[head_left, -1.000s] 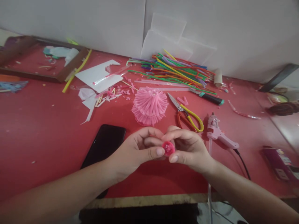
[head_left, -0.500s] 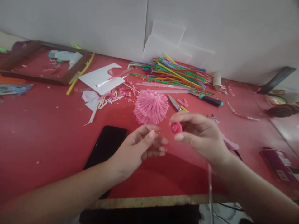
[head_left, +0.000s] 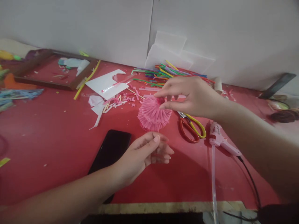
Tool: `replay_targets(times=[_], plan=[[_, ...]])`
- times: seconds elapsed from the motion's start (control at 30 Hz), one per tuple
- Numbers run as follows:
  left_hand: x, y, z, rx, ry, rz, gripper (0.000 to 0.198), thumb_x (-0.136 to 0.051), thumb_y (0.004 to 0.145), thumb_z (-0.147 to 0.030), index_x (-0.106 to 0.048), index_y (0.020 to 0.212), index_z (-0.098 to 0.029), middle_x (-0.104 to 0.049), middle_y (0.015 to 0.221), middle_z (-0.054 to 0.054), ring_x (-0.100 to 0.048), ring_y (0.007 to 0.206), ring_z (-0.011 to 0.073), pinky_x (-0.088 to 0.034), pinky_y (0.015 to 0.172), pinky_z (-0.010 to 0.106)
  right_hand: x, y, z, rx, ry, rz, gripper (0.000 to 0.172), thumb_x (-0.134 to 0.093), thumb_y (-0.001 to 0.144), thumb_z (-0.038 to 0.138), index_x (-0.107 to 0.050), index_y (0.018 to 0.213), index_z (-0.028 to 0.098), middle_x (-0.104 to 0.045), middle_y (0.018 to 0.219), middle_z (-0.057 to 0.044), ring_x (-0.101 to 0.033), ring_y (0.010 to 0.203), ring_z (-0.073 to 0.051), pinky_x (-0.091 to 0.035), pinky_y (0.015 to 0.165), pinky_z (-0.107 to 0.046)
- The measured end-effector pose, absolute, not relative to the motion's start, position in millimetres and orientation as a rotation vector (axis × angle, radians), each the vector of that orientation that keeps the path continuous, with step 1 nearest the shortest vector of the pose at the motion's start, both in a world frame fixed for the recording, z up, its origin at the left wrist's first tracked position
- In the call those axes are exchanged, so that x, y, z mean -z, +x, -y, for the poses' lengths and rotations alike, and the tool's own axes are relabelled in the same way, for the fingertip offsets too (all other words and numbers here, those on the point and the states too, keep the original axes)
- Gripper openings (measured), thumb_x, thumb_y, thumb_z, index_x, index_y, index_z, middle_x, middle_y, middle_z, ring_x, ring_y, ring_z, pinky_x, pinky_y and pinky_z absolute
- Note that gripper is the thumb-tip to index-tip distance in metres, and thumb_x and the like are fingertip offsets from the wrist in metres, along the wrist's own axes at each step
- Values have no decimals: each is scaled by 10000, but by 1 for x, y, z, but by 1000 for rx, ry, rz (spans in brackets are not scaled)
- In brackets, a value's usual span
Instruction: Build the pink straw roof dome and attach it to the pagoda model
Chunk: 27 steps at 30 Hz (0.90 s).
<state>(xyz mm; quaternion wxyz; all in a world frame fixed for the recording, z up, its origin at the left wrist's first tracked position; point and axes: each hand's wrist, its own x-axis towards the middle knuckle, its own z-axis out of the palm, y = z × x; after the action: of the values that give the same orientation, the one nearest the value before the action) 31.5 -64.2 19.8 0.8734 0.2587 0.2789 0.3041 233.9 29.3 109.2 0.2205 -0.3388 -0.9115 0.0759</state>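
Observation:
On the red table stands a pink tiered, skirt-like craft piece (head_left: 154, 116) made of fuzzy strips. My right hand (head_left: 187, 95) reaches over from the right. Its thumb and fingertips pinch a small round reddish-pink piece (head_left: 160, 100) at the top of the craft; the fingers partly hide it, and whether it touches I cannot tell. In front of the craft, my left hand (head_left: 146, 149) hovers with loosely curved fingers and holds nothing. A black phone (head_left: 112, 149) lies partly under the left hand and forearm.
Scissors (head_left: 190, 127) and a pink glue gun (head_left: 218, 137) with a clear glue stick and cord lie at the right. Behind are colourful pipe cleaners (head_left: 151, 74). Paper (head_left: 105, 81) and pink scraps (head_left: 114, 101) lie left of the craft, near a brown frame (head_left: 67, 84).
My right hand has moved up and away from me, bringing the small round piece to the top of the pink craft. The scissors and glue gun show more now. My left hand keeps its pose.

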Motion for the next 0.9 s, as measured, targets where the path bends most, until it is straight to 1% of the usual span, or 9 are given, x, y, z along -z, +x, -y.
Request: replay_targets(times=[0.17,0.3,0.47,0.57,0.6,0.63,0.7,0.8,0.9], plan=[[-18,32,64,-620,538,-590,352,-776,795,-481,-671,919,-168,-744,804,33,-689,708,134,-567,731,264,-112,232,-32,-207,-929,2574,198,-650,906,337,-761,1055,268,-729,992,2,-677,898,-173,-520,830,-321],[-24,29,67,-672,756,-561,302,-700,870,-476,-672,904,-177,-734,805,30,-674,723,131,-556,735,260,-107,233,-34,-246,-935,2550,194,-665,898,338,-763,1050,267,-736,987,-11,-676,883,-173,-533,805,-312],[-58,14,52,-999,1369,-774,162,-593,965,-330,-691,902,-219,-713,839,3,-662,790,123,-529,747,225,-94,235,-23,-257,-949,2359,316,-695,876,328,-707,1186,268,-737,1077,-32,-684,931,-190,-566,820,-335],[-68,3,24,-1261,1695,-938,81,-602,955,-302,-662,982,-255,-700,986,-5,-668,959,146,-523,869,251,-85,235,-13,-116,-895,2229,224,-617,918,259,-731,1110,275,-740,1101,-34,-678,1025,-212,-556,905,-389],[-67,0,13,-1277,1812,-936,126,-632,933,-298,-646,1052,-260,-694,1089,8,-653,1074,177,-500,970,289,-81,233,-11,-75,-866,2213,216,-588,927,231,-742,1074,269,-742,1091,-37,-676,1040,-215,-550,922,-402],[-65,-2,3,-1216,1897,-933,264,-672,902,-289,-612,1158,-262,-662,1229,30,-604,1205,214,-446,1076,340,-78,232,-9,-48,-839,2202,217,-572,928,210,-749,1043,257,-743,1080,-44,-678,1039,-215,-548,926,-405],[-59,-2,-15,-1143,2002,-833,497,-737,838,-272,-539,1293,-249,-571,1403,66,-520,1337,262,-382,1149,385,-73,227,-7,-29,-834,2163,189,-589,921,214,-759,1000,236,-742,1049,-56,-684,1005,-207,-552,906,-386],[-53,4,-30,-1053,1956,-743,635,-775,780,-217,-492,1349,-240,-533,1446,89,-493,1372,300,-373,1155,428,-69,218,-6,-53,-941,2070,144,-663,894,282,-760,992,241,-740,961,-40,-683,936,-191,-552,866,-350],[-54,13,-31,-1018,1907,-756,654,-806,732,-209,-514,1318,-208,-571,1384,106,-532,1331,318,-393,1129,452,-71,211,-4,-132,-1029,2045,176,-681,873,260,-750,1034,253,-743,931,-19,-679,886,-177,-548,843,-331]])
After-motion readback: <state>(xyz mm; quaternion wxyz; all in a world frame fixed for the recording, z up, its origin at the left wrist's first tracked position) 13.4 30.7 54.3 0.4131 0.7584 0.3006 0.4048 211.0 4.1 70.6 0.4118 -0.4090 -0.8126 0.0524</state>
